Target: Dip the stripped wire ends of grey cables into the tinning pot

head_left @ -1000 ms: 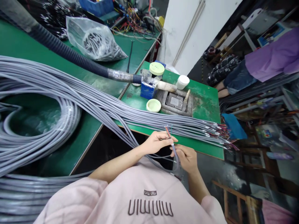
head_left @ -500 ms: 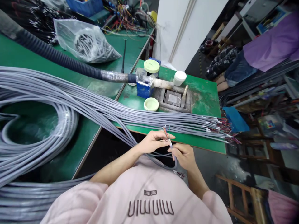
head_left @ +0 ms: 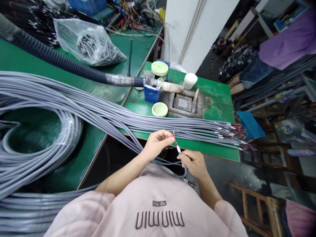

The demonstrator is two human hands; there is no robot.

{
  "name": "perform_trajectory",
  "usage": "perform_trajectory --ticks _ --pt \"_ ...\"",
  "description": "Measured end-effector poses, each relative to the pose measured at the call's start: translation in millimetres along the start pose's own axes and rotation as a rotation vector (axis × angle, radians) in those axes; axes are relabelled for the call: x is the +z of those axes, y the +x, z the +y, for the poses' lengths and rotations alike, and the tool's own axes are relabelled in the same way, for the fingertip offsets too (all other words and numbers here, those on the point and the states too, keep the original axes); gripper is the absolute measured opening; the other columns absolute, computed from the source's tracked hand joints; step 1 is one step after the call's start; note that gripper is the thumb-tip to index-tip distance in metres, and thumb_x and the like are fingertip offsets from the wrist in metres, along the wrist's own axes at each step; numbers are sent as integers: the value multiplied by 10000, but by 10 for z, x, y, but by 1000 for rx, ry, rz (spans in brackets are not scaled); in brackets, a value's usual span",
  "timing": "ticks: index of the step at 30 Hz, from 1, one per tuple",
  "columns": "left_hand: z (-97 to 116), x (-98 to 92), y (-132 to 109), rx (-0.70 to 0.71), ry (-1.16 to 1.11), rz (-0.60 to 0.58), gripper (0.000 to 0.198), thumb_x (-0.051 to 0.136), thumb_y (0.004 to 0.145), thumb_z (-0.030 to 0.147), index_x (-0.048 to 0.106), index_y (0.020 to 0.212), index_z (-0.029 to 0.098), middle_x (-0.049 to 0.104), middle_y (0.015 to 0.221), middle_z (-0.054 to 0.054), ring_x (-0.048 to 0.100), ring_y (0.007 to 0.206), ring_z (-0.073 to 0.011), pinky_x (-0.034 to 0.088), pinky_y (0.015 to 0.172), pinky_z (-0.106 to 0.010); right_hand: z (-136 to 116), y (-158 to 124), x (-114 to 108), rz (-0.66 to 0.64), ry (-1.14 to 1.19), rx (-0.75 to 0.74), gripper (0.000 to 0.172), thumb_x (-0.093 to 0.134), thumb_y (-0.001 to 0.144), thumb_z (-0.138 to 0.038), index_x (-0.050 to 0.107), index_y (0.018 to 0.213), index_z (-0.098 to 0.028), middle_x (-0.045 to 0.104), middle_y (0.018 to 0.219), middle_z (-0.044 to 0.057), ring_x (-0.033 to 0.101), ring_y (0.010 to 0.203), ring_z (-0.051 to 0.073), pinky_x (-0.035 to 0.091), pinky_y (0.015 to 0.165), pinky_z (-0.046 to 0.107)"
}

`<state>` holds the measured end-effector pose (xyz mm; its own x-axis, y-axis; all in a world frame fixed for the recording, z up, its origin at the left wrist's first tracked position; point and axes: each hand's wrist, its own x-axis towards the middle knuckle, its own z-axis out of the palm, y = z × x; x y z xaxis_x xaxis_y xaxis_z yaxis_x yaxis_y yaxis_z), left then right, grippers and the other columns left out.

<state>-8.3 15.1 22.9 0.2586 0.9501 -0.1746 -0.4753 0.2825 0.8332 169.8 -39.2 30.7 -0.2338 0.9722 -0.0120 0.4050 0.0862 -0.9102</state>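
A grey cable (head_left: 185, 170) bends up in front of my chest, its end stripped to thin coloured wires (head_left: 175, 140) above a white band. My right hand (head_left: 195, 163) grips the grey sheath just below that band. My left hand (head_left: 160, 141) pinches some of the thin wires between thumb and fingers, while a green one stands free beside them. Just beyond my hands, a thick bundle of grey cables (head_left: 158, 124) lies along the green bench, its stripped wire ends (head_left: 237, 131) at the right.
A solder pot (head_left: 184, 103) with a brush-like stick is set in the bench, under a ribbed hose (head_left: 81, 67). Around it stand a blue box (head_left: 151, 93), a pale green lid (head_left: 160, 109) and a white jar (head_left: 190, 81). A person in purple (head_left: 288, 39) is at right.
My left hand has drawn back slightly left and closed its fingertips on the wires, uncovering the white band. My right hand keeps its hold on the cable.
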Motion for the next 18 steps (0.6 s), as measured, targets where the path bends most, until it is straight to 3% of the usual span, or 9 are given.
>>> perform_trajectory --ticks 3,6,13,18 --pt "5 22 -9 -12 4 -6 274 838 607 335 650 651 142 669 640 -2 599 564 -99 501 586 -237 5 39 -30 -59 144 88 88 600 800 -257 659 781 -193 592 519 -44 526 441 93 428 479 219" --pt "0 56 -21 -4 9 -7 277 837 606 347 655 650 144 679 652 -8 625 595 -119 521 618 -258 -12 137 -24 -88 254 145 214 667 746 -243 615 950 -205 597 610 -58 550 478 90 441 492 218" --pt "-58 96 -34 35 28 90 300 846 574 367 645 613 148 645 608 11 564 559 -88 479 579 -227 -94 377 100 50 217 90 174 639 805 -331 509 788 -216 492 544 -86 469 440 68 387 454 197" --pt "-73 92 -22 63 19 105 312 840 584 388 641 620 151 631 598 16 542 550 -81 460 572 -221 -141 411 118 128 94 10 187 529 884 -368 535 778 -214 502 500 -69 479 445 83 412 498 217"
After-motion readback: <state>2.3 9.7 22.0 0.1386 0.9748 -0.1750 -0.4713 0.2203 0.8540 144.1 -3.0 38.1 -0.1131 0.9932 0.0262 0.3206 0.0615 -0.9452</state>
